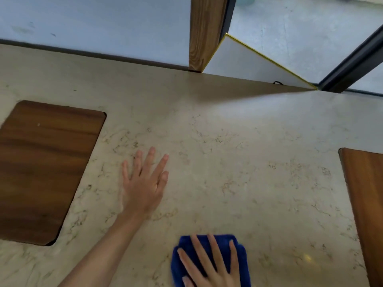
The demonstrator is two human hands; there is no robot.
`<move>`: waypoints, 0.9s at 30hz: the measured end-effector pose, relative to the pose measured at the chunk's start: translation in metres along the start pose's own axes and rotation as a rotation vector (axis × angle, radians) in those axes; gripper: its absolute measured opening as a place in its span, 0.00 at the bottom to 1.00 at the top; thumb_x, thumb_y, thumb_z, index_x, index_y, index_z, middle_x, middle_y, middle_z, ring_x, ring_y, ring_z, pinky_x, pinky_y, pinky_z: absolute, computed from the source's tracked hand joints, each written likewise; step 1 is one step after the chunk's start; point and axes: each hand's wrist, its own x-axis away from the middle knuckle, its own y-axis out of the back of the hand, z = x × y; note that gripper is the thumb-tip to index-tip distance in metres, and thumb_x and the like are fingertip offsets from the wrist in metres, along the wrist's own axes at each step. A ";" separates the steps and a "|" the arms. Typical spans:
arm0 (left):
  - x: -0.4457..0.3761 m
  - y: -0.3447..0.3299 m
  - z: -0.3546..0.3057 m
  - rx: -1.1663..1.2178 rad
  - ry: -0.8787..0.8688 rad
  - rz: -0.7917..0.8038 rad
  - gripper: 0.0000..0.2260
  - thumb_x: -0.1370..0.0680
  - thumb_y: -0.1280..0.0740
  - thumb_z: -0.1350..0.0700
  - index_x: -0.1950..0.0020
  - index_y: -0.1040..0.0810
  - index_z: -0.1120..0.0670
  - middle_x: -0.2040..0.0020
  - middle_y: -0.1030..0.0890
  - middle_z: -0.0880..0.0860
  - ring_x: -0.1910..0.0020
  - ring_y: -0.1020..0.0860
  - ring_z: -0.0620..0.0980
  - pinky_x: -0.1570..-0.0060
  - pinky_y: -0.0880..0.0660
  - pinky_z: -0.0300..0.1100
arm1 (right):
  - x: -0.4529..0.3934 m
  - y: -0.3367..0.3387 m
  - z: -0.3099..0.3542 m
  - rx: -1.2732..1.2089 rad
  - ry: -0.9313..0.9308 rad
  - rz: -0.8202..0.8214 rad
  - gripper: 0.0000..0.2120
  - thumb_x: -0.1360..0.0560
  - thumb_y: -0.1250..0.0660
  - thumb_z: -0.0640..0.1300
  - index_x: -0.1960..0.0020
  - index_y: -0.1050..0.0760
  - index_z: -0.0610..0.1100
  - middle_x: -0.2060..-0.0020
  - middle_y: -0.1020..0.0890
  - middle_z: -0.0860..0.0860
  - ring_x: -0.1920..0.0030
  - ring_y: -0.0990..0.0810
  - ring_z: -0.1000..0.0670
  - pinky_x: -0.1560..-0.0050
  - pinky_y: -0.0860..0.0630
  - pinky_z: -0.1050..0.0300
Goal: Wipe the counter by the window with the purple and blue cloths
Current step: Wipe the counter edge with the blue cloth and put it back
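The beige marble counter (228,146) runs beneath the window. A folded blue cloth (186,251) lies on it near the bottom edge of the view. My right hand (209,264) presses flat on top of that cloth with its fingers spread. My left hand (145,181) rests palm down on the bare counter to the upper left of the cloth, fingers apart, holding nothing. No purple cloth is in view.
A dark wooden board (41,168) is set into the counter at the left, and another wooden board (366,199) at the right edge. A wooden post (204,32), window glass and a white yellow-edged panel (246,61) stand along the far edge.
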 end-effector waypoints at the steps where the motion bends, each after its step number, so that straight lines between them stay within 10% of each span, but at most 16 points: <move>1: 0.000 0.000 0.001 -0.007 -0.005 -0.009 0.23 0.17 0.59 0.38 0.21 0.57 0.33 0.16 0.52 0.45 0.17 0.53 0.54 0.21 0.57 0.62 | 0.002 -0.001 0.003 0.035 0.027 0.006 0.29 0.21 0.51 0.67 0.20 0.45 0.65 0.16 0.53 0.54 0.17 0.59 0.41 0.27 0.50 0.25; 7: -0.001 -0.004 0.004 -0.051 -0.031 -0.044 0.25 0.17 0.53 0.40 0.19 0.52 0.37 0.17 0.46 0.48 0.18 0.46 0.58 0.23 0.49 0.65 | -0.089 0.025 -0.015 -0.123 -0.219 -0.038 0.24 0.18 0.49 0.60 0.22 0.41 0.66 0.19 0.38 0.57 0.21 0.36 0.45 0.24 0.42 0.30; 19: -0.005 -0.002 0.003 -0.009 -0.046 -0.055 0.25 0.17 0.52 0.39 0.19 0.49 0.37 0.17 0.45 0.48 0.18 0.46 0.58 0.25 0.47 0.68 | -0.410 0.065 -0.161 -0.170 -0.305 -0.041 0.24 0.17 0.59 0.60 0.22 0.46 0.67 0.19 0.38 0.57 0.18 0.44 0.45 0.20 0.53 0.32; 27: -0.004 -0.004 0.005 -0.015 -0.044 -0.062 0.25 0.17 0.54 0.39 0.20 0.51 0.36 0.16 0.47 0.47 0.18 0.48 0.56 0.24 0.48 0.67 | -0.370 0.058 -0.137 -0.122 -0.305 -0.111 0.24 0.16 0.55 0.57 0.20 0.43 0.60 0.19 0.36 0.53 0.19 0.41 0.42 0.20 0.49 0.35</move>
